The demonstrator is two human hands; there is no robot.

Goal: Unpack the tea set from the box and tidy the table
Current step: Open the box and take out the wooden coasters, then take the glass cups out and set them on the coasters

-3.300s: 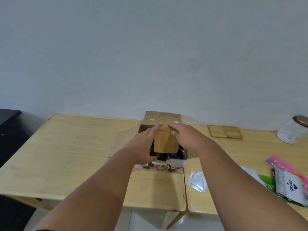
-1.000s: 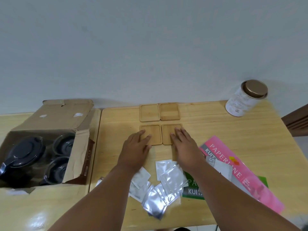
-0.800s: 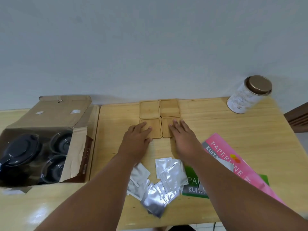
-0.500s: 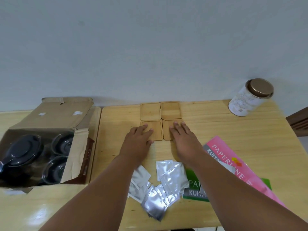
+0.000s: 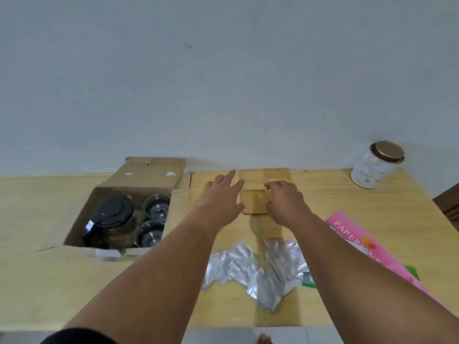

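Observation:
An open cardboard box (image 5: pixel 154 170) sits at the left, holding a glass teapot with a black lid (image 5: pixel 111 214) and two glass cups (image 5: pixel 156 209) (image 5: pixel 149 235). Square wooden coasters lie in a block by the wall: two far ones (image 5: pixel 250 178) (image 5: pixel 275 175) and a near left one (image 5: pixel 254 202). My left hand (image 5: pixel 221 199) lies flat beside the near left coaster, fingers spread, thumb at its edge. My right hand (image 5: pixel 285 202) rests with bent fingers over the near right coaster and hides it.
Several silver foil sachets (image 5: pixel 255 269) lie loose between my forearms. A pink paper packet (image 5: pixel 360 242) lies at the right over a green one. A white tin with a bronze lid (image 5: pixel 375 167) stands at the back right of the wooden table (image 5: pixel 347 202).
Both hands have slid further toward the wall. My left hand has moved off the near left coaster to its left side, and my right hand's fingers have bent.

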